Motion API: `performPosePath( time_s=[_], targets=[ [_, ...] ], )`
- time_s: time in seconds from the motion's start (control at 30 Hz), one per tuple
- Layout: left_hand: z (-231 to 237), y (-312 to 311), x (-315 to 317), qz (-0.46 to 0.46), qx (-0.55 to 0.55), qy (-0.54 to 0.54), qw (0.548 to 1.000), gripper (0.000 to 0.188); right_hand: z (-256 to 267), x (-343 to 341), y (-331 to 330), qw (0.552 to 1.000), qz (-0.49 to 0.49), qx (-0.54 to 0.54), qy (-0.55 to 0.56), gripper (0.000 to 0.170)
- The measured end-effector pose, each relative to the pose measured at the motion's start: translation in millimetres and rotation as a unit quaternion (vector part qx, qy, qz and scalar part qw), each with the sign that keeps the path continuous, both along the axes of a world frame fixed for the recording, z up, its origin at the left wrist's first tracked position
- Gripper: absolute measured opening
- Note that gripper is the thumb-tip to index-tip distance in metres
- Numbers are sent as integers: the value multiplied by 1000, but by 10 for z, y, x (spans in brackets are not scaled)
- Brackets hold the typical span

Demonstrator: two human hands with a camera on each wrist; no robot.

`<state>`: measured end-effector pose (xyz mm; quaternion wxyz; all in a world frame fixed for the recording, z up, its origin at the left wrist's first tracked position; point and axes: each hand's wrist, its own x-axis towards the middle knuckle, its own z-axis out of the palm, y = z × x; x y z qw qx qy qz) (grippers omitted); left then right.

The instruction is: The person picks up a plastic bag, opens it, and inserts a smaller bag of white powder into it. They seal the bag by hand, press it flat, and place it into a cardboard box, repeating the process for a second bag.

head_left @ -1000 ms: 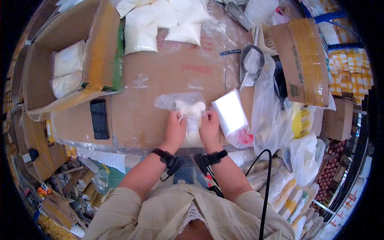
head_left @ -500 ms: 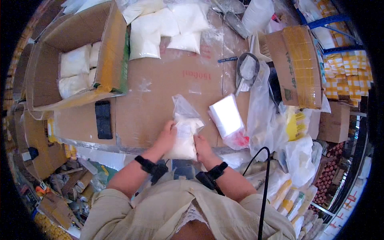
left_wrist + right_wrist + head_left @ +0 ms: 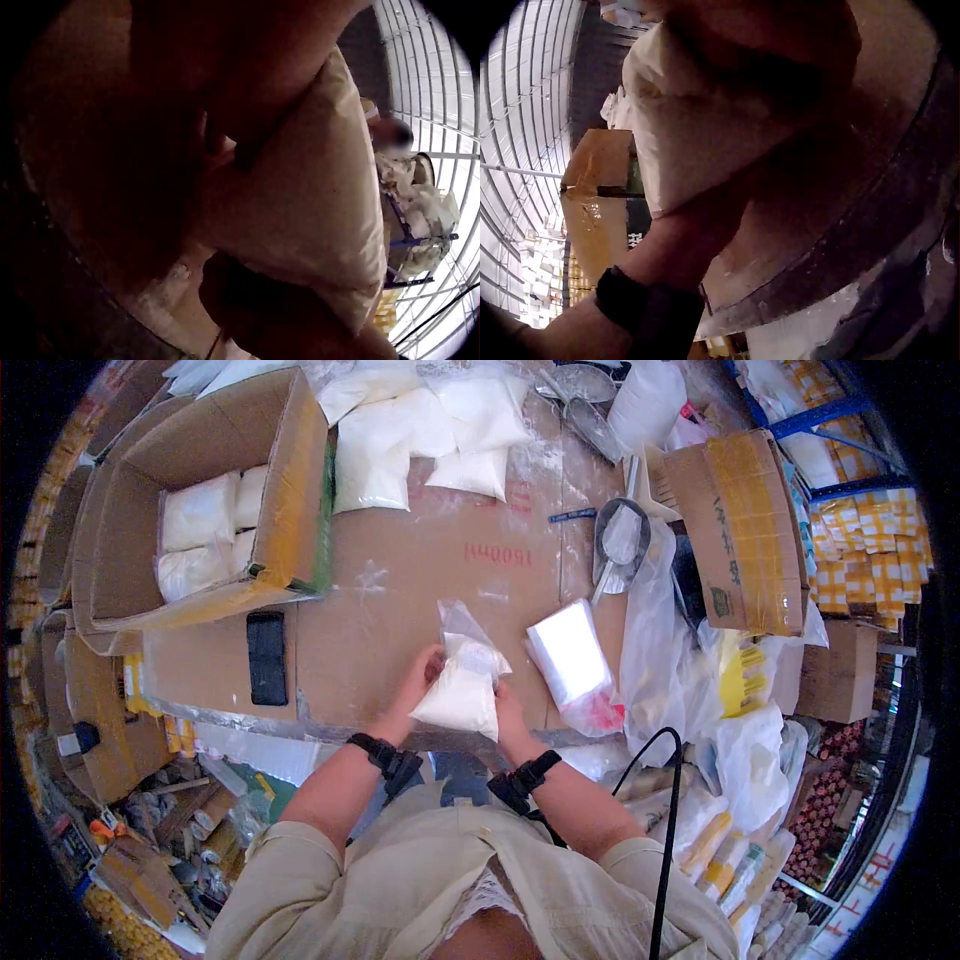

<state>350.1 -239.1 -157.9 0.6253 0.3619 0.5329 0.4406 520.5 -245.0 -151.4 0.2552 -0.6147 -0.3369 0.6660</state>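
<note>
A clear plastic bag of white powder is held up between both hands near the table's front edge, tilted, with its loose top pointing away from the person. My left hand grips its left side, the fingers partly behind it. On the other side my right hand holds the lower right edge, its fingertips hidden by the bag. The left wrist view shows the full, smooth bag between the two hands. In the right wrist view the bag appears against the hands, much of it in shadow.
Several filled bags lie at the back. At left, an open carton contains more bags; a black phone lies before it. A stack of clear empty bags, a metal scoop and a blue pen are at right.
The bag stood lower between the hands at the table edge, its neck pinched on both sides. Now it is raised and tilted, with the hands moved round to its sides.
</note>
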Motion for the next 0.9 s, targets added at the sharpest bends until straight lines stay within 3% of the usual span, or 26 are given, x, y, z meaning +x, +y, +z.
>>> performPosePath(
  time_s=[0.07, 0.2, 0.3, 0.33, 0.43, 0.47, 0.57, 0.6, 0.7, 0.8, 0.87, 0.9],
  targets=[
    [-217, 101, -44, -27, 20, 49, 998, 19, -214, 55, -19, 999, -8, -8, 33, 23],
    [129, 233, 2, -24, 53, 207, 977, 8, -159, 69, -7, 990, -75, -27, 114, 24],
    [455, 267, -9, -29, 33, 245, 968, 7, 370, 87, 86, 996, -20, 42, 83, 25],
    [682, 262, -29, -22, 56, 232, 971, 8, 689, 103, 150, 995, 14, 78, 61, 25],
    [1319, 230, -130, -13, 110, 199, 974, 9, 1531, 182, 377, 996, 67, 39, -41, 23],
    [1426, 219, -186, -22, 114, 193, 974, 10, 1646, 188, 400, 992, 68, 102, -21, 20],
    [2031, 210, -270, -34, 88, 134, 986, 11, 2196, 134, 434, 997, -12, 63, 31, 22],
    [2174, 196, -275, -36, 70, 106, 991, 12, 2206, 167, 460, 997, 6, 66, 47, 23],
    [2285, 270, -304, -80, 9, 186, 979, 14, 2186, 194, 475, 995, 50, 66, 55, 25],
    [2149, 268, -346, -49, 55, 177, 981, 14, 2232, 101, 524, 993, 72, 96, 1, 24],
    [2200, 218, -355, -31, 112, 221, 968, 15, 2319, 104, 533, 987, 69, 144, -3, 20],
    [2230, 203, -358, -21, 141, 243, 959, 15, 2300, 112, 529, 978, 113, 164, -59, 20]
  ],
)
